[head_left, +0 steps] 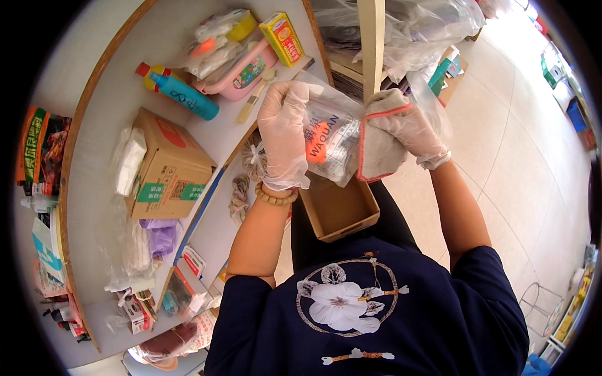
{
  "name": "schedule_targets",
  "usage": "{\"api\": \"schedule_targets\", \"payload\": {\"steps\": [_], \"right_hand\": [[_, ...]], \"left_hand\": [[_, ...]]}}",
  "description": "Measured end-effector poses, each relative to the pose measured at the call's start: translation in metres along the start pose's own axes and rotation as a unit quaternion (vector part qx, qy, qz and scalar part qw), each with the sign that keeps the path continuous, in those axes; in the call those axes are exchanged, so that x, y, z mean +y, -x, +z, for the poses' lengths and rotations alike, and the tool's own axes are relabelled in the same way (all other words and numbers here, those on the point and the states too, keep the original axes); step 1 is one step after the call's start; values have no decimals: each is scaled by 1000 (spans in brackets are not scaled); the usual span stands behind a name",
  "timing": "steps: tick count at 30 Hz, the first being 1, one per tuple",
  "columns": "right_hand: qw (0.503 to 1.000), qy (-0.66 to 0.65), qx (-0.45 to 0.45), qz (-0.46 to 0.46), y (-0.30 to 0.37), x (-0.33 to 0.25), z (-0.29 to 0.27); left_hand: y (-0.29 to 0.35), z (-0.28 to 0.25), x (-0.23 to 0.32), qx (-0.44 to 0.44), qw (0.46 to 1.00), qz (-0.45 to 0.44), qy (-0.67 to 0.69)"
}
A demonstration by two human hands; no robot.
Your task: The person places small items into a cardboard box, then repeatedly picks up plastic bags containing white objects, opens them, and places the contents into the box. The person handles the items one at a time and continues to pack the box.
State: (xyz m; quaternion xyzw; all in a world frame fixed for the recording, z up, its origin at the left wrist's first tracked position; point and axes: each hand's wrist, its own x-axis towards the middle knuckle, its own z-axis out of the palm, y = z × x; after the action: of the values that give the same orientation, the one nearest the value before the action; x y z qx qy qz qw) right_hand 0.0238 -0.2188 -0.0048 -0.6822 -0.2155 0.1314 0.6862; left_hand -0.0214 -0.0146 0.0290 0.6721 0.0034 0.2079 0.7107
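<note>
Between my hands hangs a clear plastic packet [332,135] with printing and an orange patch. My left hand [282,131], in a thin see-through glove, has its fingers closed on the packet's upper left edge. A grey cloth [380,147] with red edging is gripped in my right hand [423,130], gloved likewise, and lies against the packet's right side. My right fingertips are partly hidden by the cloth. Below the packet, an open cardboard box [340,234] sits at my lap. A beaded bracelet [276,198] circles my left wrist.
On the shelf at left are a blue bottle [188,99], a pink container [251,75], a yellow carton [282,39], a brush [251,103] and a large cardboard box [169,166]. A pale post [371,50] rises just beyond my hands. Tiled floor [501,144] stretches right.
</note>
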Motion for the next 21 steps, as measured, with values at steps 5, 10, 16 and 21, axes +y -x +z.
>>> {"api": "schedule_targets", "payload": {"steps": [5, 10, 16, 21], "right_hand": [[979, -194, 69, 8, 6, 36, -17], [984, -165, -16, -59, 4, 44, 8], [978, -185, 88, 27, 2, 7, 42], [981, -116, 155, -31, 4, 12, 33]], "left_hand": [[-2, 4, -2, 93, 992, 43, 69], [2, 18, -6, 145, 983, 59, 99], [23, 22, -27, 139, 984, 93, 57], [33, 13, -26, 109, 991, -27, 76]]}}
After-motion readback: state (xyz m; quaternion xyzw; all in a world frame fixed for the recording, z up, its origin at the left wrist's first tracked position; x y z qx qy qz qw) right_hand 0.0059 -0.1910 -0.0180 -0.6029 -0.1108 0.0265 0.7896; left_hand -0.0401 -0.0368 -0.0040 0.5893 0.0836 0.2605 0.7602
